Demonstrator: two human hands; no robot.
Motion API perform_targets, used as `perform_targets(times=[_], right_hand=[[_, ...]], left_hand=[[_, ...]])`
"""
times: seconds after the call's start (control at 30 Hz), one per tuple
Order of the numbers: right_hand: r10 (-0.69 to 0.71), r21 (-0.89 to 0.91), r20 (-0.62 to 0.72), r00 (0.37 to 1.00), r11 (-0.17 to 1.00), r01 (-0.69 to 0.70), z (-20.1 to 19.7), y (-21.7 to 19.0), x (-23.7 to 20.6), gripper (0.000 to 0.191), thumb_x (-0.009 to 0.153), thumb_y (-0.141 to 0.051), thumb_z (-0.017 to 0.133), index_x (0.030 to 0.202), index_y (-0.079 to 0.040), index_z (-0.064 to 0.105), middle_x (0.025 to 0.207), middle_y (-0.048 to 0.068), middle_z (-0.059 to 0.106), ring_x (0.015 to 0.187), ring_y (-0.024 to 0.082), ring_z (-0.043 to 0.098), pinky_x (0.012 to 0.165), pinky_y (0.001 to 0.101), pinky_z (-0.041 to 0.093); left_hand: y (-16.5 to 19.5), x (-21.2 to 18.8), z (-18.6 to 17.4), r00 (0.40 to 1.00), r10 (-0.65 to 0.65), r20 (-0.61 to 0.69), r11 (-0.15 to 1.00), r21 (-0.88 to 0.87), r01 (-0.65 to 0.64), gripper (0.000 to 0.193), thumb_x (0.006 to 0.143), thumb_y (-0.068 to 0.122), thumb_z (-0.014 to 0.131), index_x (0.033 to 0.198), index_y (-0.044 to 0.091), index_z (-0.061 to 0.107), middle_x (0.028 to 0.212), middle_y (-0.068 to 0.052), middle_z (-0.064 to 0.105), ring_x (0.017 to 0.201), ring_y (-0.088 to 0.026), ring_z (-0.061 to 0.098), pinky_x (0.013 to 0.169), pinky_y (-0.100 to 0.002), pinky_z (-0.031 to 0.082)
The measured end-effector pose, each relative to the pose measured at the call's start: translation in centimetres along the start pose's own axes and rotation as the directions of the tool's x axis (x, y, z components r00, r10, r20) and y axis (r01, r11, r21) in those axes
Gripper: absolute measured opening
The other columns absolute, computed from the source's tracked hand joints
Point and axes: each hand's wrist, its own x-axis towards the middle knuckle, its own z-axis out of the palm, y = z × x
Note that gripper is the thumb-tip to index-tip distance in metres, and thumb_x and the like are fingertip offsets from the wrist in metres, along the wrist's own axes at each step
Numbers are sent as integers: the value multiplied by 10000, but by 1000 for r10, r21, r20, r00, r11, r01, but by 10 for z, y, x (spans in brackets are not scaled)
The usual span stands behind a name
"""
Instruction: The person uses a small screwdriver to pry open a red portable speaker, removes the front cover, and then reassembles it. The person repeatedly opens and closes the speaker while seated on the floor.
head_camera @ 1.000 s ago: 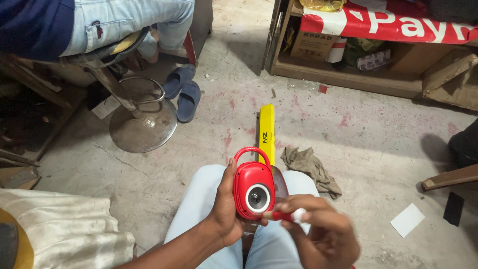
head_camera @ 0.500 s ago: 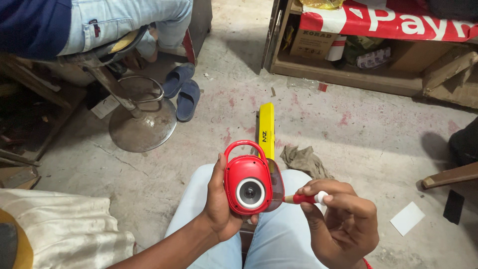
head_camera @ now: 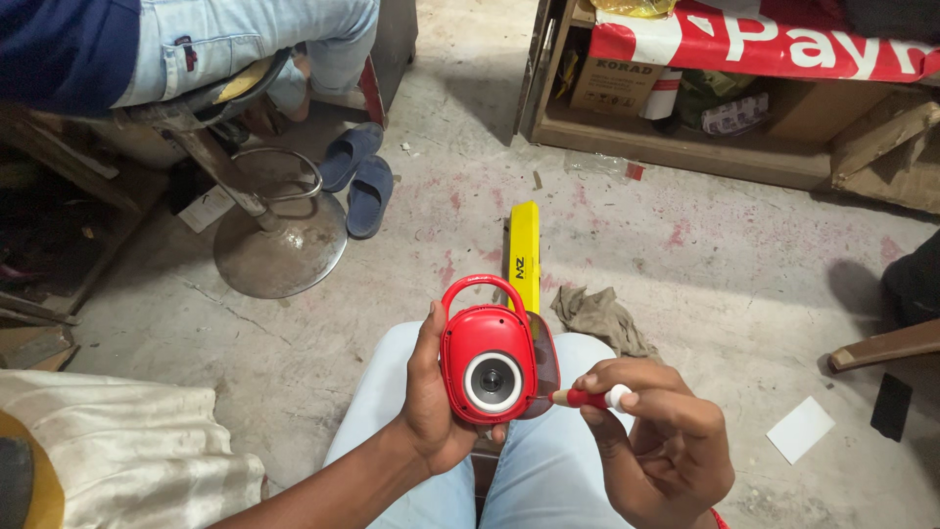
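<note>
My left hand (head_camera: 431, 397) grips a small red rounded gadget (head_camera: 487, 358) with a loop handle on top and a round white-ringed lens or speaker on its face. It is held upright over my lap, face toward me. My right hand (head_camera: 661, 451) holds a small red screwdriver with a white cap (head_camera: 592, 398), its tip pointing left against the gadget's right side, where a dark back cover shows slightly parted from the red shell. My legs in light blue jeans (head_camera: 548, 480) are below.
A yellow bar-shaped object (head_camera: 524, 257) and a crumpled grey rag (head_camera: 599, 318) lie on the concrete floor ahead. Another person sits on a metal stool (head_camera: 279, 240) at upper left, blue slippers (head_camera: 360, 181) beside it. A wooden shelf with boxes (head_camera: 685, 137) stands behind; white cloth (head_camera: 117, 460) at lower left.
The right hand has drawn back to the right of the gadget and now points the screwdriver at its side. The gadget sits slightly lower and steadier in the left hand.
</note>
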Motion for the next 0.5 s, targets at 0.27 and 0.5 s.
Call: perform_targets(times=[0.27,0.5], right_hand=[[-26,-48,60,998,998,29,4,-5,3,443,845,236,658,1180,14,472,1071,236,647,992,274,708,848,433,646],[-72,-104,94,993,991,82,4,-4,3,469,834,218,699,1191,-7,496,1084,200,668,975,237,732,846,374,629]], left_hand=[[-1,1,-3,1000,-23,-22,1000,-22,22,934,853,846,286,1177,49,649,804,-109,719,568,-164,695,369,-295,516],[-1,1,-3,1000,-5,-14,1000,-18,4,924,870,846,293,1163,47,655,778,-102,710,526,-161,665,366,-292,517]])
